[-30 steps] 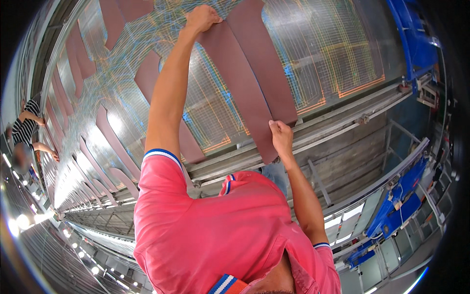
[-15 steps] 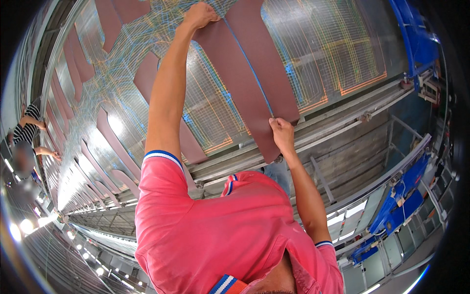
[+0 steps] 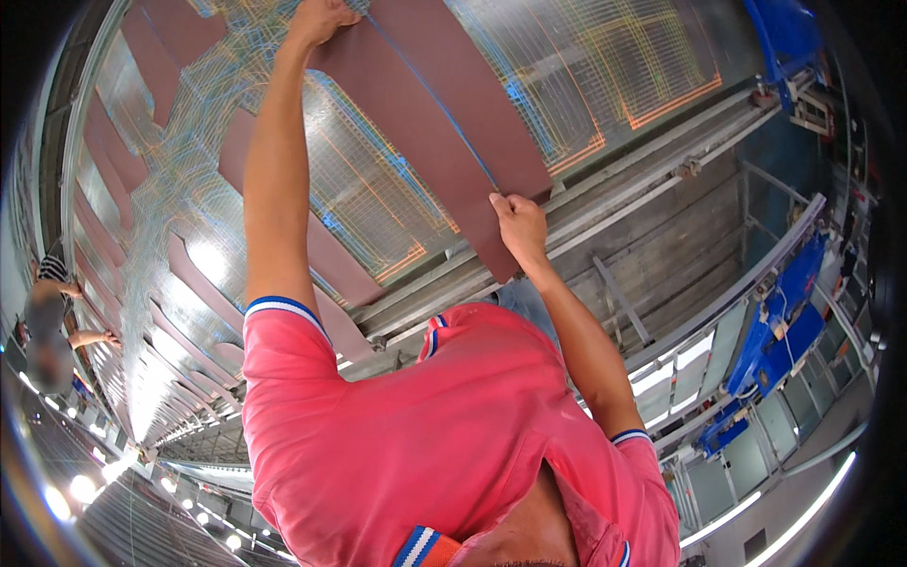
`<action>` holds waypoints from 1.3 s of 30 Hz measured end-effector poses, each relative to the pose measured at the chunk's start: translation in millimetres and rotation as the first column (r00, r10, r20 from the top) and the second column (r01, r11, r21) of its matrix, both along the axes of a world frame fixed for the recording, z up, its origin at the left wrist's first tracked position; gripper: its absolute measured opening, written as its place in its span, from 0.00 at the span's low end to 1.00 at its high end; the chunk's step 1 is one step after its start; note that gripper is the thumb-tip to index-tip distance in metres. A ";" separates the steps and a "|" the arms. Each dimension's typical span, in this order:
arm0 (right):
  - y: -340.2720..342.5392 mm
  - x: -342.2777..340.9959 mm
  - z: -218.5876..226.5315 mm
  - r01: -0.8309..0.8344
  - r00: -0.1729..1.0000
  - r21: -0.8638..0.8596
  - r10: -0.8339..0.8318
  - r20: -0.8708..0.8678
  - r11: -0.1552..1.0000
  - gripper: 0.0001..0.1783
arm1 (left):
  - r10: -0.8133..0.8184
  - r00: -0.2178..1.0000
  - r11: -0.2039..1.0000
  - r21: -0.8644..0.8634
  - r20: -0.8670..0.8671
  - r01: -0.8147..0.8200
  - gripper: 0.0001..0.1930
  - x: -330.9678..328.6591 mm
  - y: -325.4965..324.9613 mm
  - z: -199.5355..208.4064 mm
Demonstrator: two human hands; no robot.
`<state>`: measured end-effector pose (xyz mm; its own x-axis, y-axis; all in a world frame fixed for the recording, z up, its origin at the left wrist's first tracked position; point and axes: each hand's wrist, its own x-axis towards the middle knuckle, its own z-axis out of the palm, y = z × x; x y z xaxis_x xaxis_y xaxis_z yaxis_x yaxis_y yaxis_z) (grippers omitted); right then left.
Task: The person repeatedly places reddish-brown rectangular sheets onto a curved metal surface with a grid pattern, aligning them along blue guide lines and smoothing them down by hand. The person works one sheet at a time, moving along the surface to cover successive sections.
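On one panel (image 3: 420, 132), two hands (image 3: 521, 227) (image 3: 321, 21)

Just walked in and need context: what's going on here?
A person's left hand and right hand grip the far and near ends of a brown strip along its right edge. It lies beside a second brown piece, a narrow gap between them, on a line-marked table. Its near end overhangs the table edge.
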<state>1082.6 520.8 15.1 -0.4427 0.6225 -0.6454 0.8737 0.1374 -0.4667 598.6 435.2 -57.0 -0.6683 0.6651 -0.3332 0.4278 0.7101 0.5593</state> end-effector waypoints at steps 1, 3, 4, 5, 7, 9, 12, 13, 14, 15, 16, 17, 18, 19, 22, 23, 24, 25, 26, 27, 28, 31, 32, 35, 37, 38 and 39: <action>0.0 -1.1 0.3 -0.006 1.000 0.007 0.006 0.028 1.000 0.26 | -0.020 1.000 1.000 0.016 -0.004 0.020 0.18 -2.2 -1.4 -3.1; -2.0 1.1 -4.2 -0.043 0.999 0.051 0.042 0.022 0.998 0.26 | -0.056 0.998 0.997 0.044 -0.019 0.057 0.18 -6.0 -3.7 -6.2; -1.2 2.5 -4.7 -0.052 0.998 0.045 0.051 0.023 0.998 0.26 | -0.044 0.999 0.998 0.043 -0.006 0.044 0.17 -6.2 -3.4 -9.0; -0.7 1.7 -3.8 -0.060 0.998 0.036 0.059 0.023 0.998 0.26 | -0.033 0.999 0.999 0.041 0.006 0.033 0.17 -5.9 -2.3 -5.9; -0.3 0.6 -1.1 -0.067 0.997 0.030 0.067 0.024 0.997 0.26 | -0.023 0.999 0.998 0.054 0.033 0.022 0.17 -5.3 -2.2 -8.4; -0.1 -1.8 1.1 -0.072 0.997 0.037 0.071 0.017 0.997 0.26 | -0.021 0.998 0.996 0.085 0.056 0.017 0.16 -9.9 -5.2 -11.2; 0.9 0.1 -4.4 -0.073 0.997 0.031 0.072 0.034 0.997 0.25 | -0.017 1.000 0.998 0.066 0.000 0.017 0.16 -5.8 -2.2 -7.7; 1.1 0.0 -5.2 -0.081 0.996 0.049 0.080 0.026 0.996 0.25 | -0.029 1.000 0.997 0.069 0.011 0.028 0.17 -6.6 -1.8 -8.4; 0.9 -0.4 -5.0 -0.091 0.996 0.066 0.090 0.019 0.994 0.25 | -0.038 0.999 0.997 0.072 0.022 0.036 0.17 -8.5 -4.1 -9.2; 0.9 -0.8 -4.7 -0.101 0.995 0.084 0.101 0.013 0.991 0.25 | -0.047 0.998 0.996 0.075 0.034 0.045 0.18 -9.4 -5.6 -10.7; 1.7 -1.8 -3.6 -0.098 0.995 0.064 0.096 0.031 0.993 0.25 | -0.043 0.998 0.995 0.091 0.035 0.040 0.18 -9.4 -6.1 -13.1; 2.9 -3.7 -2.4 -0.094 0.995 0.044 0.092 0.048 0.995 0.24 | -0.038 0.999 0.994 0.106 0.035 0.034 0.18 -9.6 -6.5 -14.3; 3.8 -4.7 -2.1 -0.090 0.994 0.024 0.088 0.065 0.996 0.24 | -0.034 0.999 0.992 0.122 0.035 0.029 0.19 -10.1 -7.0 -15.5; 4.2 -4.5 -3.2 -0.092 0.993 0.033 0.090 0.074 0.995 0.24 | -0.054 0.998 0.995 0.084 0.030 0.051 0.18 -12.4 -6.6 -15.9; 3.5 -4.0 -5.3 -0.101 0.991 0.046 0.097 0.088 0.994 0.25 | -0.073 0.997 0.997 0.005 0.024 0.073 0.18 -20.2 -7.7 -17.4; 3.9 -4.3 -5.1 -0.100 0.992 0.044 0.096 0.088 0.994 0.25 | -0.057 0.998 0.998 0.005 0.028 0.057 0.18 -18.0 -6.2 -16.4; 4.3 -4.6 -4.8 -0.099 0.992 0.042 0.095 0.087 0.994 0.24 | -0.041 0.999 0.999 0.004 0.032 0.041 0.18 -15.6 -4.4 -15.0; 4.4 -4.9 -4.6 -0.100 0.992 0.045 0.095 0.088 0.994 0.24 | -0.029 0.999 0.999 0.042 0.032 0.027 0.18 -12.9 -3.1 -14.8; 4.4 -5.3 -4.3 -0.103 0.991 0.048 0.098 0.087 0.994 0.24 | -0.014 0.999 0.997 0.080 0.031 0.012 0.18 -10.1 -3.8 -15.7; 4.4 -5.5 -4.2 -0.106 0.991 0.050 0.101 0.087 0.993 0.24 | 0.000 1.000 0.993 0.118 0.030 -0.004 0.17 -8.4 -4.3 -16.1; 4.6 -5.5 -4.4 -0.110 0.991 0.052 0.105 0.083 0.993 0.24 | -0.002 0.999 0.995 0.102 0.049 -0.003 0.17 -9.0 -4.6 -15.4; 4.8 -4.9 -6.1 -0.119 0.990 0.054 0.114 0.084 0.991 0.24 | -0.017 0.997 0.997 0.072 0.076 0.012 0.16 -10.2 -4.3 -11.4; 4.7 -5.1 -6.7 -0.121 0.989 0.053 0.116 0.090 0.991 0.24 | -0.027 0.998 0.997 0.075 0.064 0.022 0.16 -10.3 -4.7 -11.0; 5.2 -4.5 -9.1 -0.147 0.984 0.045 0.142 0.111 0.988 0.24 | -0.029 0.998 0.997 0.077 0.049 0.026 0.15 -8.7 -3.8 -10.3; 6.3 -4.7 -8.8 -0.157 0.982 0.042 0.151 0.112 0.987 0.24 | -0.028 0.997 0.997 0.071 0.067 0.023 0.15 -9.5 -2.5 -8.7; 6.2 -4.1 -7.4 -0.157 0.983 0.041 0.152 0.106 0.987 0.24 | -0.026 0.996 0.998 0.064 0.088 0.020 0.16 -11.0 -3.9 -10.7; 6.2 -4.1 -6.8 -0.158 0.983 0.040 0.153 0.100 0.987 0.24 | -0.024 0.994 0.998 0.057 0.108 0.018 0.16 -12.7 -5.3 -12.5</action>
<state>1078.5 527.0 8.3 -0.4739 0.5817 -0.6611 0.8803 0.2951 -0.3714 585.9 429.9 -69.6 -0.6157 0.6985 -0.3648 0.3769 0.6676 0.6422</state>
